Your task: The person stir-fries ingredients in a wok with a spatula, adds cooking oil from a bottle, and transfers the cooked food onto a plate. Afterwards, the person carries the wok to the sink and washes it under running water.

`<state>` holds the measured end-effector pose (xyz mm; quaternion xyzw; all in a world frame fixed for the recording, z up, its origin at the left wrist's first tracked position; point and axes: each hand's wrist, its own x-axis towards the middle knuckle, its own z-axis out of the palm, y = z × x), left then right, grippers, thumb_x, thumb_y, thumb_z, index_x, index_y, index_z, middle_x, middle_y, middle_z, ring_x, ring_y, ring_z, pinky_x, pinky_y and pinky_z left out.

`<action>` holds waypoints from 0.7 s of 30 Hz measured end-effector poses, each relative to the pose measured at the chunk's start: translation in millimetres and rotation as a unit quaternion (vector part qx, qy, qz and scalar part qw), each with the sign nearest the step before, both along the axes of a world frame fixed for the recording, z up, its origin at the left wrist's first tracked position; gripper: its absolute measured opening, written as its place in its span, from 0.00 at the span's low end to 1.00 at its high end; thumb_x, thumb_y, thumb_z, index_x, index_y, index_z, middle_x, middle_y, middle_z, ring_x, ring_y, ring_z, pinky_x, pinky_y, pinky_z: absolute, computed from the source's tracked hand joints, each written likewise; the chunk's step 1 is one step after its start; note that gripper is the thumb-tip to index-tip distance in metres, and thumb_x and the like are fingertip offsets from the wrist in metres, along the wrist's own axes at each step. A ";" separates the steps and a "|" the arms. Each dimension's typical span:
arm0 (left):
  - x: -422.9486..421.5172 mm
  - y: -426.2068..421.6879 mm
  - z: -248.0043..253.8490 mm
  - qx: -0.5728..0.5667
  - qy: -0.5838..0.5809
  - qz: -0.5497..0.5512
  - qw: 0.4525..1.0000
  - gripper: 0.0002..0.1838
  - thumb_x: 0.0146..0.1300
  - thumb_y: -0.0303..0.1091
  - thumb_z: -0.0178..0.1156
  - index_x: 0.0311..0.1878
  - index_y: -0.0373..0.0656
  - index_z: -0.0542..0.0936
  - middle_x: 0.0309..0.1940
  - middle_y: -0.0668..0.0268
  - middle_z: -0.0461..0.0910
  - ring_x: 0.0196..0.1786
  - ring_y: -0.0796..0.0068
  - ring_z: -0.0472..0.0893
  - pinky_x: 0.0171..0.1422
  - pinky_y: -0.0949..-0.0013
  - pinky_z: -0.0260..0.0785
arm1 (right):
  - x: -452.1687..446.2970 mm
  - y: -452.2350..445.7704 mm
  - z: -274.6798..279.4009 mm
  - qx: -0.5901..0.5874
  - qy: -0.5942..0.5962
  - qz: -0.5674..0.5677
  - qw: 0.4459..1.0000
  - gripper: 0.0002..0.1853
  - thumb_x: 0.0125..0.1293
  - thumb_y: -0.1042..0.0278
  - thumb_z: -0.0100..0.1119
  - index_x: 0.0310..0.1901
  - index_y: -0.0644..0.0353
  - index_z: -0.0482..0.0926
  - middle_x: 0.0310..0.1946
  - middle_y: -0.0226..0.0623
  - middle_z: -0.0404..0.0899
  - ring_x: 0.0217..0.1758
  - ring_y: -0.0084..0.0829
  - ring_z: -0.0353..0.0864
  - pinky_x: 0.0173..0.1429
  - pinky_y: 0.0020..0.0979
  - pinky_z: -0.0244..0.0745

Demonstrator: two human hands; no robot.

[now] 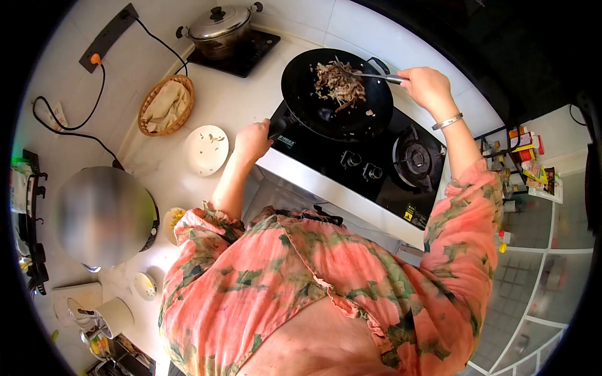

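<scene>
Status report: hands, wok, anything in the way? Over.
Left hand gripping wok handle. Right hand holding metal utensil. Chopped food heaped in wok. Nothing visibly blocking.

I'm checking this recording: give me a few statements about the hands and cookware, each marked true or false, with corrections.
1. The left hand grips the handle of the black wok. True.
2. The right hand holds nothing. False: the right hand holds a long-handled utensil.
3. Cut-up food lies in the black wok. True.
4. The lidded pot stands on the floor. False: the lidded pot stands on a flat black slab.
5. A cloth lies in the woven basket. True.
</scene>
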<state>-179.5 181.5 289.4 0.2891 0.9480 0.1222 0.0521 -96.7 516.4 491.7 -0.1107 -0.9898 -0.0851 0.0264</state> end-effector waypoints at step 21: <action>-0.1 -0.6 0.9 -0.003 0.007 -0.008 1.000 0.19 0.51 0.35 0.67 0.44 0.42 0.71 0.32 0.56 0.81 0.40 0.54 0.81 0.43 0.55 0.73 | 119.1 69.4 -115.1 -0.662 0.013 -0.238 0.710 0.19 0.70 0.59 0.50 0.61 0.47 0.72 0.23 0.23 0.69 0.13 0.11 0.54 0.15 0.15 0.45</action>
